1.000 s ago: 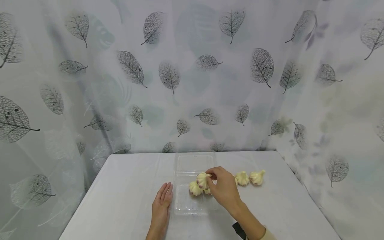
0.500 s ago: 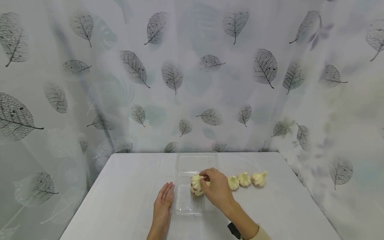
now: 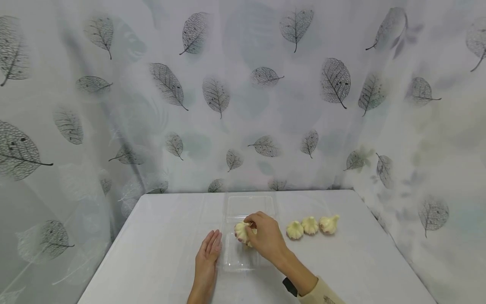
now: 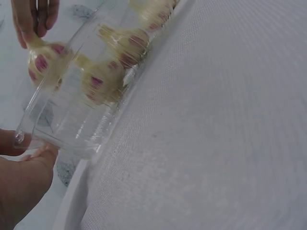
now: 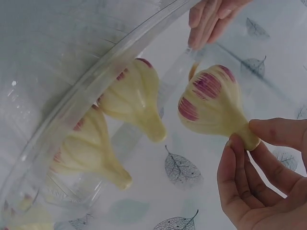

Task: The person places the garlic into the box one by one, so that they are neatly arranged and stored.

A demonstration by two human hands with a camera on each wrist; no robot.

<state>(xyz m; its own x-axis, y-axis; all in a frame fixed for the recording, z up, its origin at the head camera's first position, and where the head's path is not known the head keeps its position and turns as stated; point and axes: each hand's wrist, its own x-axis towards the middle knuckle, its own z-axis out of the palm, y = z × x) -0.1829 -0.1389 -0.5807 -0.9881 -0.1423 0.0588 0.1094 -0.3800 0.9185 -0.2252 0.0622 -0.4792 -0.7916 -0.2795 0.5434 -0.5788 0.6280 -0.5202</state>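
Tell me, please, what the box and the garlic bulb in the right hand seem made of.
The box: likely clear, glossy plastic, as its transparent walls catch highlights. The garlic bulb: perhaps painted plastic or foam, smooth and satiny; its streaky purple patches look brushed on.

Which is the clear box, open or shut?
The box is open: its lid lies back on the far side, and garlic bulbs sit inside.
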